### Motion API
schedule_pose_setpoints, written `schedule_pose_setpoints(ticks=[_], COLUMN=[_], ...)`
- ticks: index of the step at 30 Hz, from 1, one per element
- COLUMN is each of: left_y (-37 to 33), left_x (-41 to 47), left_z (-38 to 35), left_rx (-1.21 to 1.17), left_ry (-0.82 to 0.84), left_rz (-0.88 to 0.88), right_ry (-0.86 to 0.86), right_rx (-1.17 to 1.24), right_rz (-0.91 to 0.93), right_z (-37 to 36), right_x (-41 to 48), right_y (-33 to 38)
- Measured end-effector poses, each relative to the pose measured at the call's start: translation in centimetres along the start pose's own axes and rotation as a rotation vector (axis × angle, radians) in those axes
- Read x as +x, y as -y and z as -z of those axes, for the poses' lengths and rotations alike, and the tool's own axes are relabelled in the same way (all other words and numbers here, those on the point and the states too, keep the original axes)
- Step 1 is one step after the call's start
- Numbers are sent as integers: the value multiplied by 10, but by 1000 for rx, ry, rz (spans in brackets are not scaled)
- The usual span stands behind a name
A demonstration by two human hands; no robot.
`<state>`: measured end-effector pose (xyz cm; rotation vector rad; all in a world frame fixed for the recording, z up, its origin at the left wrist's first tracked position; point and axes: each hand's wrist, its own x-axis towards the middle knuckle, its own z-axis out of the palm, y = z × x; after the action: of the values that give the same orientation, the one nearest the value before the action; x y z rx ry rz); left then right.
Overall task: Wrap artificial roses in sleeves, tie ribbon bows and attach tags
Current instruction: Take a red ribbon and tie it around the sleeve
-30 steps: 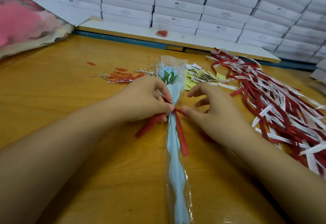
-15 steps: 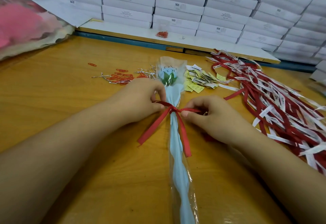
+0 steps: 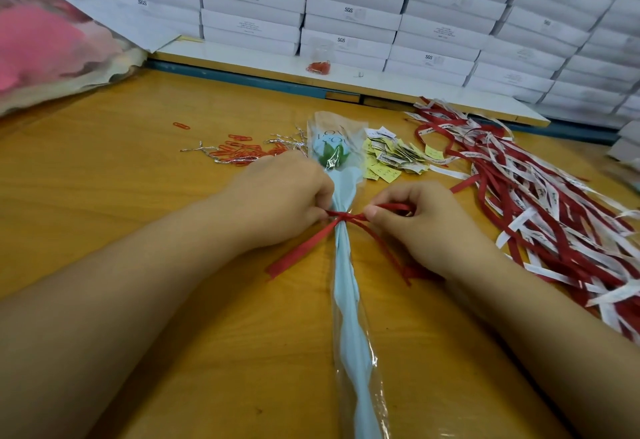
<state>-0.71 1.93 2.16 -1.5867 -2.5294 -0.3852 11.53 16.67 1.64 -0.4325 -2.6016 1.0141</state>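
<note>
A pale blue artificial rose in a clear printed sleeve lies lengthwise on the wooden table, its head pointing away from me. A red ribbon is knotted around the sleeve just below the flower head. My left hand pinches the ribbon's left loop beside the knot. My right hand pinches the right loop on the other side. Two ribbon tails hang toward me, one to the lower left, one under my right wrist.
A heap of red and white ribbons covers the table's right side. Yellow and white tags lie beside the rose head. Red paper clips and silver twist ties lie at the left. Stacked white boxes line the back; a pink bundle sits far left.
Both hands have drawn apart sideways, pulling the ribbon loops out and tightening the knot around the sleeve. The right-hand tail has swung under my right wrist.
</note>
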Motion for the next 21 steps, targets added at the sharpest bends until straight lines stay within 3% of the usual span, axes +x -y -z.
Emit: schedule_pose_setpoints(ticks=[3, 8, 11, 14, 21], left_y=[-3, -5, 1, 4, -11], left_x=[3, 2, 2, 5, 12], left_z=[-2, 1, -1, -7, -16], left_rx=[43, -185, -375, -489, -630], left_ry=[9, 108, 16, -105, -51], left_rz=[17, 120, 243, 417, 492], right_ry=[1, 32, -10, -23, -16], right_rx=[-72, 19, 216, 265, 287], right_rz=[-25, -93, -156, -216, -251], right_z=[-2, -2, -4, -8, -10], right_x=[1, -1, -1, 2, 8], right_y=[0, -1, 1, 4, 6])
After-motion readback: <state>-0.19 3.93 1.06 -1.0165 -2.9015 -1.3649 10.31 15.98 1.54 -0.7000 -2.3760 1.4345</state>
